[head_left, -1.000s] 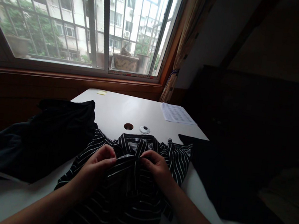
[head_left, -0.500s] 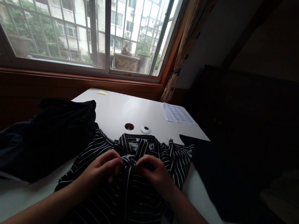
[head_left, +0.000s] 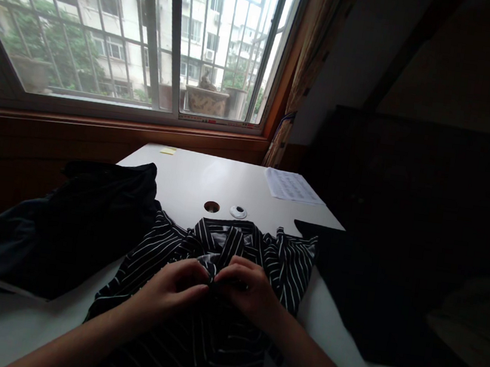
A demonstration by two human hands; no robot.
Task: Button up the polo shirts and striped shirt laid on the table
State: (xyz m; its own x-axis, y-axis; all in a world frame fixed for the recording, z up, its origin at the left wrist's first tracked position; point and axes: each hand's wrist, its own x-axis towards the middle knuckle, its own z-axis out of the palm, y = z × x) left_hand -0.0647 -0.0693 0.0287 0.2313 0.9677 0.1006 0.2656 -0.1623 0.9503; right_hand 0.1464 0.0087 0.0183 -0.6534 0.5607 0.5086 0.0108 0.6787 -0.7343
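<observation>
A black shirt with thin white stripes [head_left: 227, 350] lies spread on the white table, its collar toward the window and its sleeves out to both sides. My left hand [head_left: 179, 286] pinches the cloth at the middle of the front, below the collar. Close against it, my right hand [head_left: 249, 289] grips the same part of the shirt from the other side. The fingertips of both hands nearly meet there. Whatever small part of the front they hold is hidden by the fingers.
Dark folded clothing [head_left: 85, 229] is heaped on the left of the white table [head_left: 201, 172]. Another dark cloth [head_left: 361, 295] hangs over the right edge. Printed papers [head_left: 294, 186], a yellow sticky note [head_left: 168, 151], a round hole [head_left: 212, 207] and a white ring cover [head_left: 238, 212] are farther back.
My hands have come closer together and slightly lower on the shirt front. The cloth between them is now bunched at the fingertips. The other things have stayed in place.
</observation>
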